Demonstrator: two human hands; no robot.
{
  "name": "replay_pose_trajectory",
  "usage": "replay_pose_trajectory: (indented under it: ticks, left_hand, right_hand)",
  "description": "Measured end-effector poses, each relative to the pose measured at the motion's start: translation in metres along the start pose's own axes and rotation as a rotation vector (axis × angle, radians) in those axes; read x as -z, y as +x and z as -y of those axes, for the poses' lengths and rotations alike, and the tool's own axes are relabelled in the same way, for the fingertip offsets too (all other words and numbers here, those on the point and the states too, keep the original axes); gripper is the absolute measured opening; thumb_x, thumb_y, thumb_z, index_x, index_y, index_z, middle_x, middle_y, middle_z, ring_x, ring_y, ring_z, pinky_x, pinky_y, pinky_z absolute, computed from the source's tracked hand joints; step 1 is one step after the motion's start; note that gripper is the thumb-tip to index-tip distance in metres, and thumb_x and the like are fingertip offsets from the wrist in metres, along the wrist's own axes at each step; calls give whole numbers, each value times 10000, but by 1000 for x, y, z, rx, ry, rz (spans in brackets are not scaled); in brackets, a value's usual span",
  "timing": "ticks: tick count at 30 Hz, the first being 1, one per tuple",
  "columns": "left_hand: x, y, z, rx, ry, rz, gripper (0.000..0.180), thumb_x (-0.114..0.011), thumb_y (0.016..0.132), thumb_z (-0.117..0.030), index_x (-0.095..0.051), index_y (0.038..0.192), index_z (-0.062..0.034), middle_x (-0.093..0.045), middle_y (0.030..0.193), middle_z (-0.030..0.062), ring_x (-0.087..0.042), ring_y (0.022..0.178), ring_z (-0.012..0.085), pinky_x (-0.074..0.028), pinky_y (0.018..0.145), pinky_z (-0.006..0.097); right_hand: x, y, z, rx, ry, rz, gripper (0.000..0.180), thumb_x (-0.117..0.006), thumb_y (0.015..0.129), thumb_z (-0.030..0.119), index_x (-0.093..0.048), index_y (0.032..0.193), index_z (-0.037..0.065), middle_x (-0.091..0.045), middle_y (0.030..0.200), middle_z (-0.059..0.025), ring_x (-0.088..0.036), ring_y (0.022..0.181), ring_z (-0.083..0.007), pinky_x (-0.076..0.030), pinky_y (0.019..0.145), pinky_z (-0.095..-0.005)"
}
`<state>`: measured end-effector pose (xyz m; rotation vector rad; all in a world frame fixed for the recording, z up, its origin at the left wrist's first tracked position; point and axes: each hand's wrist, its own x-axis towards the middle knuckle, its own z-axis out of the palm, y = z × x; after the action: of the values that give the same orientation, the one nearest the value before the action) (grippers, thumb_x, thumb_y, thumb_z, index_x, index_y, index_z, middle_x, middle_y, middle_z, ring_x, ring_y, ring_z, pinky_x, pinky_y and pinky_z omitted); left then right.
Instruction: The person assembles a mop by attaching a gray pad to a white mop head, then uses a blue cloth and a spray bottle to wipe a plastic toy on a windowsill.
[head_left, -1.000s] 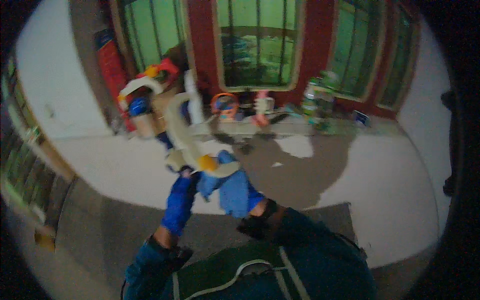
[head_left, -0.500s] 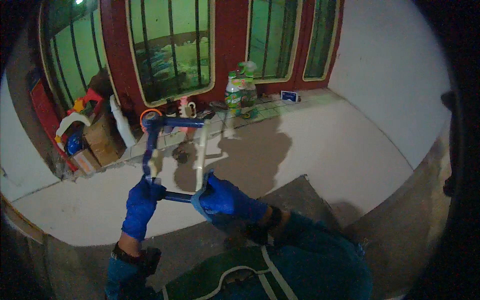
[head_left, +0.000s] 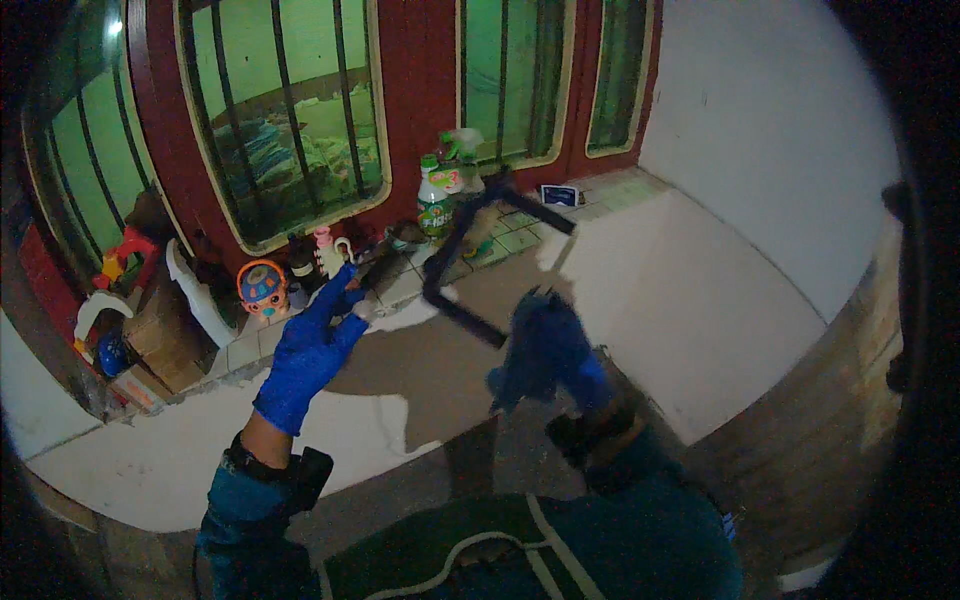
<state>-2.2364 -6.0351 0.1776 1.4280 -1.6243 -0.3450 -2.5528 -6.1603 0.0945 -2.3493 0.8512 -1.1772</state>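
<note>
A dark blue, four-sided tube frame [head_left: 464, 234] with one pale side is held up in front of the ledge. My right hand [head_left: 560, 345], in a blue glove, grips its near corner together with a grey-blue cloth [head_left: 503, 388]; motion blurs both. My left hand [head_left: 305, 362], gloved the same way, is off the frame with its forefinger stretched and its thumb apart. Its fingertips reach toward the ledge, close to a pink toy [head_left: 325, 252] with a white handle.
Along the tiled ledge [head_left: 405, 285] stand a round orange toy face [head_left: 263, 288], a white-and-green bottle [head_left: 433, 200], a spray bottle [head_left: 462, 160] and a small blue card [head_left: 559, 195]. Cardboard boxes [head_left: 165, 335] sit at the left. Red-framed barred windows [head_left: 420, 90] rise behind; a white wall [head_left: 760, 150] bounds the right.
My left hand has let go of the frame and moved up toward the ledge. The frame, in my right hand, has swung to the right and tilted. The view has shifted right.
</note>
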Motion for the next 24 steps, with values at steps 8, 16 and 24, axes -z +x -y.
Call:
replay_pose_trajectory:
  ticks: [8, 16, 24]
  left_hand:
    - [3, 1, 21, 134, -82, 262, 500, -585, 880, -87, -437, 1353, -154, -595, 1205, 77, -568, 1077, 185, -445, 904, 304]
    - [5, 11, 33, 72, -98, 287, 494, -569, 883, -50, -436, 1350, -137, -581, 1229, 71, -565, 1099, 186, -453, 900, 305]
    - [-5, 19, 58, 48, -152, 348, 460, -601, 892, -134, -462, 1330, -124, -576, 1235, 60, -579, 1035, 161, -464, 883, 297]
  right_hand:
    - [75, 87, -46, -563, 569, -255, 421, -450, 956, 317, -514, 1261, 35, -582, 1102, -41, -523, 989, -148, -410, 907, -279]
    - [62, 138, -132, -555, 623, -395, 360, -453, 968, 278, -542, 1194, 12, -568, 1097, -24, -516, 989, -135, -409, 914, -272]
    - [69, 155, -146, -482, 559, -321, 369, -515, 903, 334, -569, 1139, 55, -575, 1026, -28, -519, 936, -141, -427, 841, -271]
